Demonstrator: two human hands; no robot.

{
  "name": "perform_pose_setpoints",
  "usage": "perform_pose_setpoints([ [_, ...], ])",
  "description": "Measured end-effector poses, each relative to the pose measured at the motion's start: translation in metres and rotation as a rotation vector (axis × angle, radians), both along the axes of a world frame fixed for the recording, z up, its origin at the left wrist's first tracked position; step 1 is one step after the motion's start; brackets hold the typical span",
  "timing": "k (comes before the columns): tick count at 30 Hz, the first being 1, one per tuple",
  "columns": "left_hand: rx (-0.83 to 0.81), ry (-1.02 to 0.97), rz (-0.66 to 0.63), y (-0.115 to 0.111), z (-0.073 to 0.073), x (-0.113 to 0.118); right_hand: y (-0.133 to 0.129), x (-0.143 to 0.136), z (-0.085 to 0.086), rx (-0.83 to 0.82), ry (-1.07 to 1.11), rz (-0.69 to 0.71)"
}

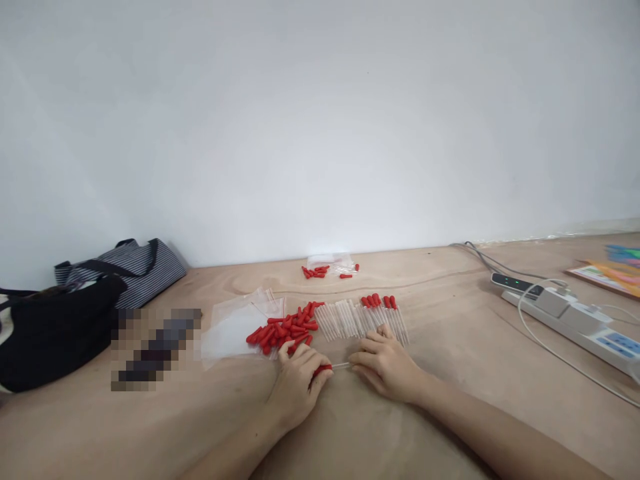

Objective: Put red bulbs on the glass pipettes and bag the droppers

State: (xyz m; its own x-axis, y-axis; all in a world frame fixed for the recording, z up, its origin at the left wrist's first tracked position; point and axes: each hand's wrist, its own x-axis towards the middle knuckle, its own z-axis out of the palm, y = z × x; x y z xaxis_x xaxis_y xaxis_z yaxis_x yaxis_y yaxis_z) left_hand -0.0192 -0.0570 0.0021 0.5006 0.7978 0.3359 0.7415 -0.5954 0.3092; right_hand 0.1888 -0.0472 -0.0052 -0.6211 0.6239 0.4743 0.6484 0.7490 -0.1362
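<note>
My left hand (299,381) pinches a red rubber dropper bulb (323,368) between thumb and fingers. Out of its right end runs a thin clear dropper tube (341,365), whose other end my right hand (387,365) grips. How deep the tube sits in the bulb is hidden by my fingers. Just beyond my left hand lies a heap of red bulbs (285,328), partly on clear plastic bags (235,327). A row of clear tubes (343,320) lies side by side beyond my right hand. Several tubes at its right end carry red bulbs (373,301).
Near the wall lie a small plastic bag (327,261) and a few more red bulbs (315,272). A power strip (595,337) with cables is at right, colourful flat items (613,270) behind it. A striped bag (150,277), black bag (55,340) and blurred-out object (157,350) occupy the left.
</note>
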Motion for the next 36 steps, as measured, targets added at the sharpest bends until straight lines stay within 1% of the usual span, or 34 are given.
perform_pose_setpoints([
  [2,0.023,-0.006,0.012,0.0,-0.001,-0.002,0.0,0.001,-0.002,0.026,0.014,-0.005],
  [4,0.088,-0.031,0.077,0.003,-0.001,-0.005,0.003,0.005,-0.003,0.007,0.075,-0.035],
  [5,0.13,-0.044,0.124,0.004,-0.001,-0.008,0.006,0.008,-0.004,-0.024,0.135,-0.075],
  [7,0.201,-0.054,0.214,0.008,-0.001,-0.014,0.015,0.016,-0.006,-0.113,0.301,-0.206],
  [10,0.243,-0.035,0.294,0.015,-0.001,-0.021,0.031,0.033,-0.006,-0.235,0.51,-0.495],
  [12,0.245,-0.015,0.313,0.019,-0.002,-0.023,0.039,0.044,-0.005,-0.277,0.53,-0.678],
  [13,0.245,-0.007,0.317,0.02,-0.003,-0.024,0.042,0.048,-0.005,-0.289,0.517,-0.748],
  [15,0.25,0.007,0.314,0.022,-0.004,-0.023,0.046,0.053,-0.006,-0.306,0.477,-0.828],
  [18,0.269,0.025,0.304,0.023,-0.006,-0.022,0.047,0.053,-0.009,-0.329,0.416,-0.862],
  [25,0.322,0.071,0.345,0.022,-0.004,-0.021,0.047,0.045,-0.01,-0.371,0.284,-0.85],
  [29,0.322,0.089,0.356,0.022,-0.002,-0.019,0.049,0.05,-0.007,-0.414,0.302,-0.848],
  [32,0.336,0.093,0.358,0.024,-0.003,-0.018,0.053,0.062,-0.004,-0.445,0.337,-0.925],
  [34,0.346,0.093,0.357,0.025,-0.004,-0.018,0.055,0.071,-0.002,-0.468,0.314,-0.999],
  [36,0.36,0.09,0.354,0.026,-0.004,-0.018,0.057,0.078,0.0,-0.507,0.26,-1.039],
])
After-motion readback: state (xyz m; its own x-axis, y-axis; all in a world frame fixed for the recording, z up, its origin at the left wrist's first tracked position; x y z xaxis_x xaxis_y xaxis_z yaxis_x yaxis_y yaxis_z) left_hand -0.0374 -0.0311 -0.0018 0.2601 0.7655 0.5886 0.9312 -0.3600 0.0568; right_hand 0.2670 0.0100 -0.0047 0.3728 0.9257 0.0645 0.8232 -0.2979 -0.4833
